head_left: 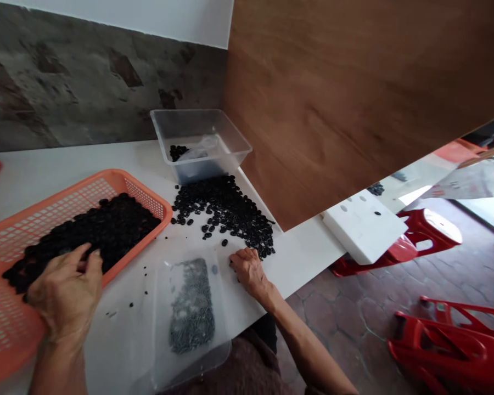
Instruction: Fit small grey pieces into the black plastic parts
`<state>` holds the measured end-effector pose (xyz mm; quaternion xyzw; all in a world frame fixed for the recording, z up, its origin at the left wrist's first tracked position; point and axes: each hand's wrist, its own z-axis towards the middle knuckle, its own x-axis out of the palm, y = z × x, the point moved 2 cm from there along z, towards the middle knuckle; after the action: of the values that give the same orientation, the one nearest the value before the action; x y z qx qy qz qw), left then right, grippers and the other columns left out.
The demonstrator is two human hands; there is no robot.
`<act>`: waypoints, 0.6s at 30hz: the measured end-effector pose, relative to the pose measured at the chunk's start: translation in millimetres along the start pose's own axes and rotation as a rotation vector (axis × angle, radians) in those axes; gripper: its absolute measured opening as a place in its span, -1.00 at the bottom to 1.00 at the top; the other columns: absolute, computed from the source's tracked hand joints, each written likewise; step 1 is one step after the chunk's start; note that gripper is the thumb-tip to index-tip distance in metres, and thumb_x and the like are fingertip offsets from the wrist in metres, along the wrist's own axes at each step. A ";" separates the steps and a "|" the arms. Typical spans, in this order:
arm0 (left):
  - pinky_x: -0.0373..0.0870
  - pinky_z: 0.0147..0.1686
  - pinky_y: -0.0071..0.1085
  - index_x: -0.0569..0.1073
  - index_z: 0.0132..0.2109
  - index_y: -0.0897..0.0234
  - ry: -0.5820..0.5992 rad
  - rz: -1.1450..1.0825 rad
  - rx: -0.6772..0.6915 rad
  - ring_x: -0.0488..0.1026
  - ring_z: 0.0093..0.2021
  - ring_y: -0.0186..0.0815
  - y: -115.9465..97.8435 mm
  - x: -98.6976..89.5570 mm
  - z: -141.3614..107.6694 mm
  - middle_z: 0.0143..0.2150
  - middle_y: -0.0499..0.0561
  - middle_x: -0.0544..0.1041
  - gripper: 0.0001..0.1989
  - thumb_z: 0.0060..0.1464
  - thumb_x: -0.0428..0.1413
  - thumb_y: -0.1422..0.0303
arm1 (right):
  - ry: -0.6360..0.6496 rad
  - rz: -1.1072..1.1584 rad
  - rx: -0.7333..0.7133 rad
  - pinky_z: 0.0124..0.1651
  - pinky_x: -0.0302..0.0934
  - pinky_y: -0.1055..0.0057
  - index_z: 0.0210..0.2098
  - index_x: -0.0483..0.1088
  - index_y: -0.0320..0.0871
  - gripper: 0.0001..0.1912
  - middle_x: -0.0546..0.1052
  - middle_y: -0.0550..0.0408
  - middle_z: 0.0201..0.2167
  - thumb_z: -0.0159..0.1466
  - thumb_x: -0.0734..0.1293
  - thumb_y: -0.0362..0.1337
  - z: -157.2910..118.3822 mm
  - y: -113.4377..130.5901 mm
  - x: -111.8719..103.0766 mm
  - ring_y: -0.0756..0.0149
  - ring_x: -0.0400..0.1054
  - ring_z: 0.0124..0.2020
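My left hand (68, 291) is over the orange plastic basket (164, 211), at the near edge of a heap of small black oval pieces (107, 225). Its thumb and index fingertip come close together in a pinch; what is between them is too small to make out. My right hand (250, 270) rests on the white table beside a loose spread of the same black pieces (234, 211). Its fingers are curled down, and their tips are partly hidden. Between my hands stands a clear plastic container (160, 323) with many small grey metal-looking parts (192, 312).
Behind the spread stands a clear plastic bin (201, 170) with black pieces and a plastic bag. A brown wooden panel (333, 99) rises along the right. Beyond it are a white box (362, 230) and red stools (453, 345) on the tiled floor (341, 323).
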<state>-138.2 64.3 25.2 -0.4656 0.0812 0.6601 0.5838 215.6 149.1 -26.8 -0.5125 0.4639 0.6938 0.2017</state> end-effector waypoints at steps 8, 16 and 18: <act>0.41 -0.28 -0.40 0.58 -0.22 0.28 0.594 -0.173 0.547 0.55 -0.34 -0.23 -118.8 3.1 -96.9 -0.35 0.08 0.60 -0.72 0.20 -0.05 0.46 | -0.093 0.275 0.140 -0.13 0.12 0.29 -0.44 0.35 -0.18 -0.79 0.42 0.02 -0.46 0.30 0.18 -0.41 4.3 -3.8 -6.5 0.24 0.29 -0.34; 0.32 -0.35 -0.31 0.58 -0.32 0.35 1.104 0.063 0.501 0.54 -0.34 -0.08 -151.1 28.8 -142.1 -0.33 0.21 0.58 -0.60 -0.04 -0.11 0.73 | -0.101 1.016 0.399 -0.51 0.22 0.46 -0.20 0.37 -0.25 -0.68 0.45 0.11 -0.57 0.31 0.21 -0.09 -25.5 10.1 -20.7 0.40 0.34 -0.61; 0.33 -0.32 -0.30 0.58 -0.32 0.34 1.182 0.081 0.481 0.54 -0.30 -0.06 -150.5 27.1 -136.5 -0.32 0.21 0.58 -0.60 -0.02 -0.12 0.72 | -0.077 1.186 0.435 -0.54 0.19 0.50 -0.26 0.39 -0.26 -0.66 0.46 0.09 -0.56 0.24 0.30 -0.06 -32.4 15.0 -18.6 0.44 0.32 -0.63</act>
<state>63.3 40.3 -3.9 -0.6037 0.5528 0.2768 0.5033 228.6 117.9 -4.9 -0.0901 0.7918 0.5956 -0.1010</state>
